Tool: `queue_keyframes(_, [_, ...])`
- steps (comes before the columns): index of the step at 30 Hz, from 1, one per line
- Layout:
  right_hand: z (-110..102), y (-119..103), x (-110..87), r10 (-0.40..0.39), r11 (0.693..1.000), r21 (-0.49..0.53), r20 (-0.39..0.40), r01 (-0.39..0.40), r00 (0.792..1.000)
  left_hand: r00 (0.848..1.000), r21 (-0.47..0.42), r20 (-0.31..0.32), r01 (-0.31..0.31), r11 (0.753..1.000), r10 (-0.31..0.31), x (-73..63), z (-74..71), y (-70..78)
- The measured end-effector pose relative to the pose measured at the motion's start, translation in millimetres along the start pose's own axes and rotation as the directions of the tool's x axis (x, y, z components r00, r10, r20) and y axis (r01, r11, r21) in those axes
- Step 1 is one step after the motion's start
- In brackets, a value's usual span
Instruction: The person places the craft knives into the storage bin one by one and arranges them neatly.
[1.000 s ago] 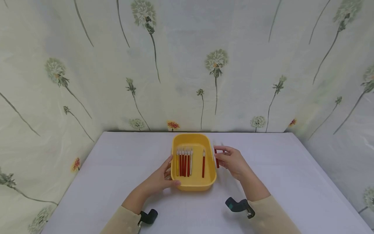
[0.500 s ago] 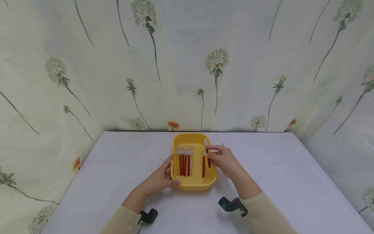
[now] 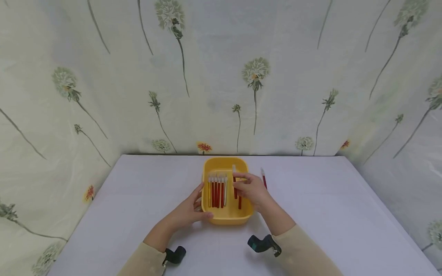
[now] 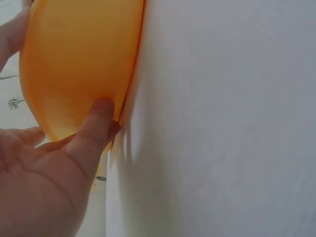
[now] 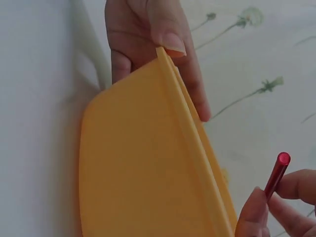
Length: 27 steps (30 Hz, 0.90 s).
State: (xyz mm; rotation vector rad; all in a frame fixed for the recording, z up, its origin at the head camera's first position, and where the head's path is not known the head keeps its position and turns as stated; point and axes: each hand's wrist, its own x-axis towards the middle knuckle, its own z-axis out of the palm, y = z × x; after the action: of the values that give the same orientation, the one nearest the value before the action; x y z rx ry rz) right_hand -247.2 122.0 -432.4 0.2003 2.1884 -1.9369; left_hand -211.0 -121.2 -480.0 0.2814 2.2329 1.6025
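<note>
A yellow plastic tray [image 3: 230, 221] sits on the white table. My left hand [image 3: 190, 209] holds its near left corner, thumb [image 5: 170, 37] over the rim and fingers [image 4: 94, 126] against the outer wall. A slim red pen-like stick [image 3: 235, 188] with a translucent whitish end is pinched between the thumb and fingers of my right hand [image 3: 253, 191], over the tray's right half. Its flat round end shows in the right wrist view. Beneath it another red stick [image 3: 239, 203] lies in the tray, partly covered by the hand.
Several similar sticks [image 3: 218, 193], mostly red with one yellow and one white, lie side by side in the tray's left half. Right of the tray another red stick [image 3: 264, 179] rests on the table [image 3: 328, 203]. Flowered fabric [image 3: 214, 76] hangs behind.
My right hand has moved left, carrying the pinched red stick from beside the tray to over its right half. The stick left on the table shows more fully. My left hand has stayed put.
</note>
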Motion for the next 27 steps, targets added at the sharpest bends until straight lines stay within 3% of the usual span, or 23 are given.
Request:
queue_keyframes(12, [31.7, 15.7, 2.6, 0.003, 0.999, 0.049, -0.044, 0.0, 0.999, 1.0, -0.027, 0.016, -0.026, 0.999, 0.026, 0.5, -1.2, -2.8])
queue_keyframes(27, [34.6, 20.3, 16.9, 0.036, 0.995, -0.087, -0.076, -0.043, 0.996, 1.0, -0.013, 0.013, -0.007, 1.0, 0.007, -0.4, -0.5, 0.4])
